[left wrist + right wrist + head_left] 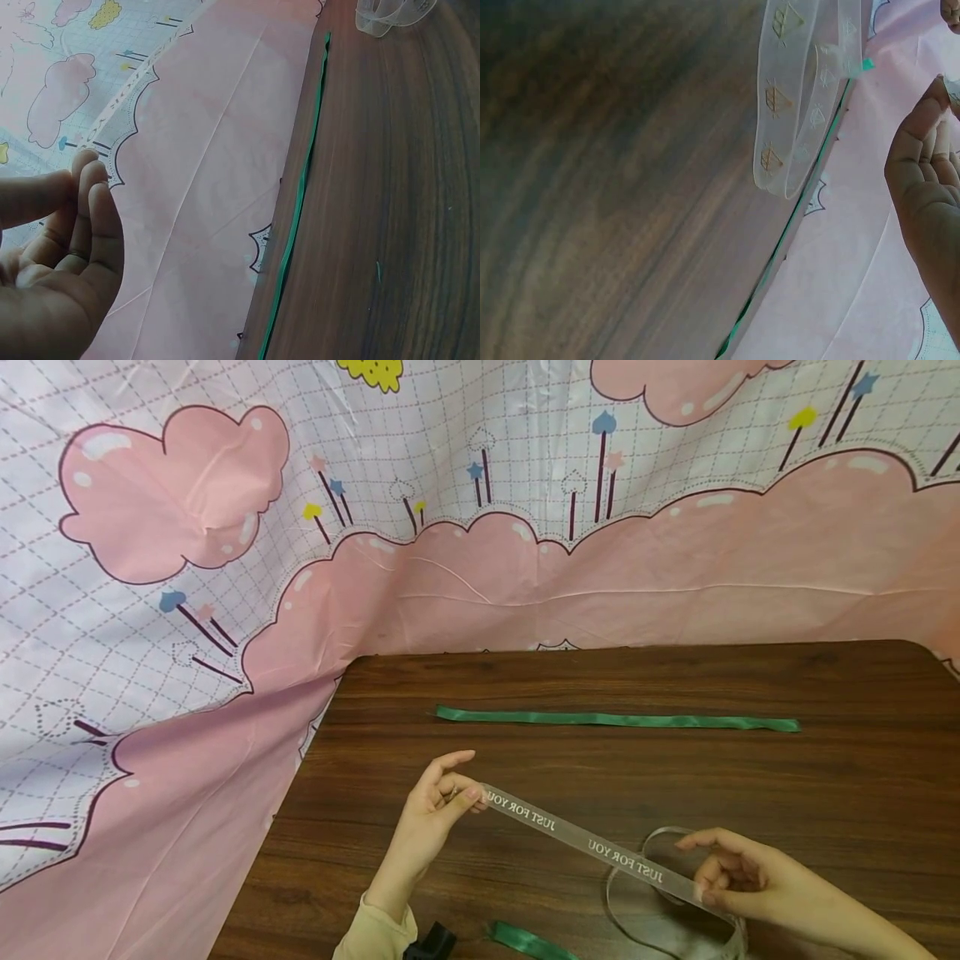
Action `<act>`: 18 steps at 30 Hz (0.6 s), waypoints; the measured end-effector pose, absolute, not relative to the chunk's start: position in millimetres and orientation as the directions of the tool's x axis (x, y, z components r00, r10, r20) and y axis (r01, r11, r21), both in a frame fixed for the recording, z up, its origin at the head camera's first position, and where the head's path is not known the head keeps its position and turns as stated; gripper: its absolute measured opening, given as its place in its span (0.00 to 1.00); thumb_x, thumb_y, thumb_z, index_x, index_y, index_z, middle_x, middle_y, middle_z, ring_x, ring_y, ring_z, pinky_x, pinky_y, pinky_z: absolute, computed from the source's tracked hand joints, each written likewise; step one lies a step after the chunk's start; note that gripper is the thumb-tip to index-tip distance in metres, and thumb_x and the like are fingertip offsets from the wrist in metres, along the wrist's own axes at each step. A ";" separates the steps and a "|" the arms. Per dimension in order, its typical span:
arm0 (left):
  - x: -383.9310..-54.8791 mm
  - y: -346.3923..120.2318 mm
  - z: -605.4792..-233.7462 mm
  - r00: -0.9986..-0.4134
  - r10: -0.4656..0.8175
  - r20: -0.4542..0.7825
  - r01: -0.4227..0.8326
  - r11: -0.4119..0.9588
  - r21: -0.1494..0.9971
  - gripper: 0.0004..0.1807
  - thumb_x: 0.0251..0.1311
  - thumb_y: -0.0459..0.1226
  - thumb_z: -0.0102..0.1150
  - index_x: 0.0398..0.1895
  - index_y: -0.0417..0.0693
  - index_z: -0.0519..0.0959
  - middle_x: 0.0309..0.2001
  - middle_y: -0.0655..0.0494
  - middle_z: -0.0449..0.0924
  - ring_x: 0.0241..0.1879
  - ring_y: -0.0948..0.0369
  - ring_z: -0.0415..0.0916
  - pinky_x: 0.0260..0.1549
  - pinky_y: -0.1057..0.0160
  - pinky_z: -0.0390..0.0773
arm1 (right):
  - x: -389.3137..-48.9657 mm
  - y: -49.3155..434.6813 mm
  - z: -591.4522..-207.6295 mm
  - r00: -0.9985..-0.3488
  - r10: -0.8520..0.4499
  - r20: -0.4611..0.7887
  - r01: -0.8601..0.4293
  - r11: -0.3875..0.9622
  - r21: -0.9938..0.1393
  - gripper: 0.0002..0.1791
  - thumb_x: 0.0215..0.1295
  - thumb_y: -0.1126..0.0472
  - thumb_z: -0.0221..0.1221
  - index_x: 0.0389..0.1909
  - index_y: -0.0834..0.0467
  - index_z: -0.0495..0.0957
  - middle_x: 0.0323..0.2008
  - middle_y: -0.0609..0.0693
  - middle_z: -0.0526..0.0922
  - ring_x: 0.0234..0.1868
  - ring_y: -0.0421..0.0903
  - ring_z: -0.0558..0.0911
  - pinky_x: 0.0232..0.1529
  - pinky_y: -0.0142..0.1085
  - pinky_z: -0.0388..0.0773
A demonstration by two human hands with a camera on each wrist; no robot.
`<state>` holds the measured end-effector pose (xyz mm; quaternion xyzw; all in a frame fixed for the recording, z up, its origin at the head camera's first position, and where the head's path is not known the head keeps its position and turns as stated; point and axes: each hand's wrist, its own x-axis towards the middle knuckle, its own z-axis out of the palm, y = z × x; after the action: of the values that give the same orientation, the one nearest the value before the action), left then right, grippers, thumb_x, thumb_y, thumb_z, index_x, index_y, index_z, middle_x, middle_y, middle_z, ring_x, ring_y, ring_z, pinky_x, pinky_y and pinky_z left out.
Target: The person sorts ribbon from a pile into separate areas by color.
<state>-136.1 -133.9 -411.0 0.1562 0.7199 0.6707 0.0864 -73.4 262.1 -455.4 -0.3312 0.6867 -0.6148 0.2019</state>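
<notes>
A sheer ribbon (573, 837) printed with white "JUST FOR YOU" lettering, seen in reverse, slants above the table between both hands. My left hand (433, 810) pinches its upper left end between thumb and fingers. Lower down on the right, my right hand (750, 878) pinches the ribbon too. Past the right hand, the rest of the ribbon falls in loose loops on the table. The right wrist view shows some of these hanging loops (778, 97), printed with small diamond-like motifs. In the left wrist view the left hand (71, 259) appears, but its ribbon cannot be made out.
A long green ribbon (600, 719) lies stretched across the dark wooden table (360, 735), beyond the hands. Another green ribbon (531, 940) is partly visible at the near edge, beside a black object (431, 942). Behind the table hangs a pink and white patterned cloth (675, 560).
</notes>
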 end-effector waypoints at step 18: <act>-143.8 -145.2 -407.4 -0.962 0.255 0.095 0.108 0.037 0.994 0.26 0.64 0.38 0.53 0.64 0.49 0.61 0.35 0.63 0.80 0.38 0.65 0.78 0.45 0.64 0.78 | -84.0 278.9 -448.2 -0.705 -0.706 0.067 -0.191 0.098 -0.977 0.28 0.63 0.76 0.50 0.63 0.61 0.57 0.38 0.51 0.80 0.37 0.41 0.79 0.31 0.34 0.75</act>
<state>-143.8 -145.2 -407.4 0.1262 0.7179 0.6825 0.0538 -84.0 278.9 -448.2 -0.3167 0.7083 -0.5922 0.2175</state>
